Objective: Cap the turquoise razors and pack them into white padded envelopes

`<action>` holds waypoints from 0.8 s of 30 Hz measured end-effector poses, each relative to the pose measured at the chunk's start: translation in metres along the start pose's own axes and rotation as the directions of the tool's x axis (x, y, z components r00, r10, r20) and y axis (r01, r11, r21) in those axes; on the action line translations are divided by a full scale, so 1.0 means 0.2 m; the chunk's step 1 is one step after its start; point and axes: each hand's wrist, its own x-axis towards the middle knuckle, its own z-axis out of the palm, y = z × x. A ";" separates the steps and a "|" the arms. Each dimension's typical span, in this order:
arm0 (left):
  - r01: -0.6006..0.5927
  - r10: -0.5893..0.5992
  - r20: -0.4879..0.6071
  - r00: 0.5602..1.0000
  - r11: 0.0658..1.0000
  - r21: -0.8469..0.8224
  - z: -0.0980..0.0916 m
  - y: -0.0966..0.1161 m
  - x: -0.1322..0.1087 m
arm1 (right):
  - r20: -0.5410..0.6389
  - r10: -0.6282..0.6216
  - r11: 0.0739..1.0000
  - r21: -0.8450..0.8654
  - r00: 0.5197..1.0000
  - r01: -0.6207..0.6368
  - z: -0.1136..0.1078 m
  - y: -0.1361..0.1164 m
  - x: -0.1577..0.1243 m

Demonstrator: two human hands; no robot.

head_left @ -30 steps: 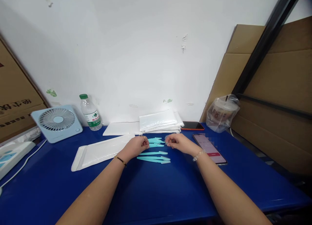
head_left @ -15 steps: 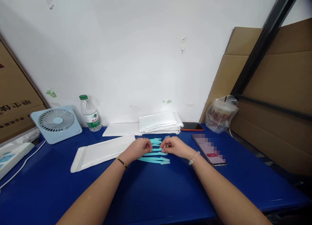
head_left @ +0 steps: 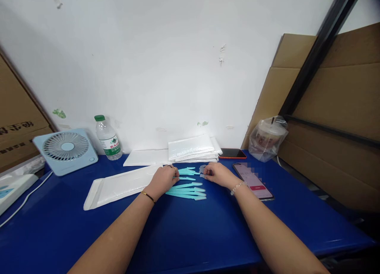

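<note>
Turquoise eyebrow razors lie fanned out on the blue table, with several more of them grouped farther back. My left hand is closed, its fingertips pinching the handle end of one razor whose blade end points right. To the right, my right hand is also closed in a pinch, at a small translucent blade cap. Other clear caps lie just behind those fingertips. The fingers partly hide what each hand grips.
A long white padded envelope lies left of the razors. White padded mailers are stacked against the wall. A lit phone, a second phone and a bagged drink cup stand right; a bottle and fan stand left.
My hands have moved apart: the left slightly left with the razor, the right slightly right toward the clear caps. A gap now shows between the razor's tip and my right fingers.
</note>
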 end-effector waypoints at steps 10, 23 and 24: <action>0.026 -0.023 0.022 0.999 0.989 -0.147 -0.03 0.01 -0.01 | 0.001 -0.073 0.997 -0.008 0.997 0.073 -0.03 -0.08 -0.01; 0.041 -0.044 -0.008 0.999 0.961 -0.275 -0.03 -0.01 0.00 | 0.022 -0.086 0.970 0.230 0.996 0.079 -0.01 -0.09 -0.01; 0.040 -0.044 -0.008 0.999 0.959 -0.280 -0.03 0.00 0.00 | 0.022 -0.086 0.967 0.242 0.996 0.078 -0.01 -0.09 -0.01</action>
